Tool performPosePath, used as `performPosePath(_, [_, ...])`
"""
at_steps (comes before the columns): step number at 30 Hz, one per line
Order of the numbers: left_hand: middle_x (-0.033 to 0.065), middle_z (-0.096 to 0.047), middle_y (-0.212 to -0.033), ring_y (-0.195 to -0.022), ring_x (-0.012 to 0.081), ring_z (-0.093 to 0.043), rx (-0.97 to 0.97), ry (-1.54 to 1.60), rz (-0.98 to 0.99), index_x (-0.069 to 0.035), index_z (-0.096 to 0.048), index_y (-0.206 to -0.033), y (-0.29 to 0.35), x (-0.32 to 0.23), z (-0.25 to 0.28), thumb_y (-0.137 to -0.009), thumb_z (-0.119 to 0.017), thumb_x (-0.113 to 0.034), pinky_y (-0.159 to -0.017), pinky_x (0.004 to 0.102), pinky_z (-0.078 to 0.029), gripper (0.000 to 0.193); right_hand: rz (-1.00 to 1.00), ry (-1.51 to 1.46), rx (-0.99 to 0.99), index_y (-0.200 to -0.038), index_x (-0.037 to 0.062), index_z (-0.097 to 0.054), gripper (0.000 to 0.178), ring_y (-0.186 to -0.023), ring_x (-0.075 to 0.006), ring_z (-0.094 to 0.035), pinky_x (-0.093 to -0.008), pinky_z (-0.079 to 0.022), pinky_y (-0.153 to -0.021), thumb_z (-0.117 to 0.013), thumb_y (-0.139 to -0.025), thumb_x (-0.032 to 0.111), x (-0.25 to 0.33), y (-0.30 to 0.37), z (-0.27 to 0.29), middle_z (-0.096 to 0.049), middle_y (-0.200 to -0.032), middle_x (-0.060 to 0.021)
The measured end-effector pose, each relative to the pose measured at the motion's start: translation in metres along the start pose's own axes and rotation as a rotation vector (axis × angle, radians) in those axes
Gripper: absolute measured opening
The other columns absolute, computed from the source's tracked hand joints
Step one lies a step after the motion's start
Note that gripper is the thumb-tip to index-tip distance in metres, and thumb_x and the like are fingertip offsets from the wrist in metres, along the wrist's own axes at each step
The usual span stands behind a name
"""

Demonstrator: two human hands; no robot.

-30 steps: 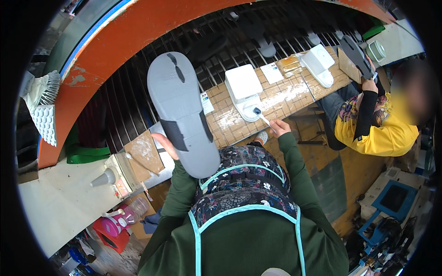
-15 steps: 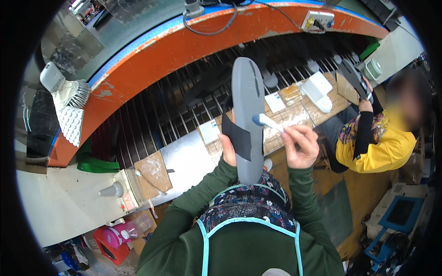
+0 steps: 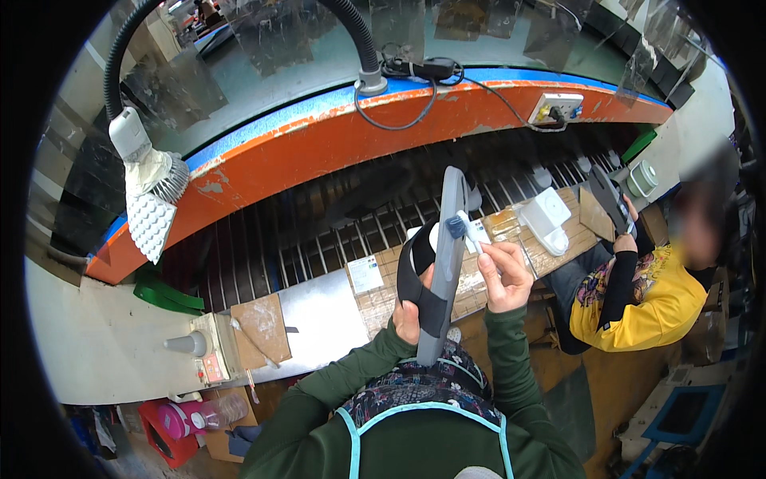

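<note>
My left hand [image 3: 407, 321] is closed on a slide sandal with a grey sole [image 3: 452, 267] and a wide black strap [image 3: 432, 313]. The sandal stands steeply in front of my body, toe end away from me, its sole's underside turned to the right. Some of my left fingers are hidden inside the strap. In a pinch grip, my right hand [image 3: 508, 277] holds a small toothbrush-like brush [image 3: 460, 227] with a pale handle and dark blue bristles. Its bristle head is at the sole's surface, in the upper part; whether they touch is hard to tell.
Cardboard [image 3: 383, 299] covers the ledge, beside a pale metal sheet [image 3: 327, 315]. Beyond are metal bars [image 3: 279, 247] under an orange rim [image 3: 319, 152]. A white container [image 3: 546, 219] stands right. A lamp [image 3: 163, 180] hangs left. A yellow-clad co-worker [image 3: 638, 311] holds another sole.
The sandal has tilted and turned more edge-on, showing the strap's opening, and sits lower in view. The brush has gone from slanted to nearly upright at the sole. The view has shifted upward.
</note>
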State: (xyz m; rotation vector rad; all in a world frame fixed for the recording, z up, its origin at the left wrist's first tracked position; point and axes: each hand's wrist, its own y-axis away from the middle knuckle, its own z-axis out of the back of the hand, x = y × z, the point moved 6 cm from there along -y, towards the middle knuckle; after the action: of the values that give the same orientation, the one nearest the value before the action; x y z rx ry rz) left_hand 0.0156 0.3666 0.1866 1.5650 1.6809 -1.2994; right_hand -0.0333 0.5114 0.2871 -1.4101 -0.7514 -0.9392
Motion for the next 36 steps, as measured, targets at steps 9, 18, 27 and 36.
performPosePath(9, [0.0223,-0.027,-0.146,-0.132,0.0276,-0.033,0.115,-0.186,-0.124,0.011,-0.016,-0.142,-0.005,-0.021,0.005,-0.087,-0.034,-0.069,-0.107,0.0371,-0.027,0.099,0.029,0.057,0.059,-0.100,0.0051,-0.072,0.019,-0.079,-0.0103,-0.053,-0.0220,-0.043,-0.064,-0.070,-0.080,0.007,-0.003,-0.047,0.012,-0.056,-0.090,-0.0031])
performPosePath(18, [0.0278,-0.035,-0.141,-0.132,0.0422,-0.033,0.132,-0.371,-0.378,-0.013,-0.050,-0.134,-0.013,-0.045,0.005,-0.096,-0.025,-0.053,-0.108,0.0487,-0.024,0.061,0.288,0.277,0.040,-0.096,0.0074,-0.073,0.019,-0.062,-0.0072,-0.051,-0.0202,-0.039,-0.050,-0.074,-0.077,0.006,0.021,-0.076,0.030,-0.057,-0.086,-0.0028])
performPosePath(27, [0.0282,-0.035,-0.142,-0.132,0.0425,-0.033,0.212,-0.448,-0.354,-0.008,-0.051,-0.132,-0.021,-0.058,0.006,-0.097,-0.027,-0.051,-0.109,0.0472,-0.021,0.061,0.341,0.304,0.178,-0.095,0.0068,-0.073,0.020,-0.058,-0.0066,-0.050,-0.0206,-0.038,-0.050,-0.074,-0.075,0.004,0.026,-0.080,0.037,-0.057,-0.085,-0.0032])
performPosePath(36, [0.0271,-0.037,-0.140,-0.130,0.0399,-0.037,0.184,-0.445,-0.277,-0.002,-0.049,-0.132,-0.021,-0.061,0.006,-0.096,-0.025,-0.053,-0.108,0.0416,-0.027,0.067,0.507,0.435,0.170,-0.096,0.0088,-0.073,0.023,-0.062,-0.0085,-0.051,-0.0229,-0.039,-0.058,-0.075,-0.073,0.004,0.034,-0.070,0.035,-0.058,-0.087,-0.0030])
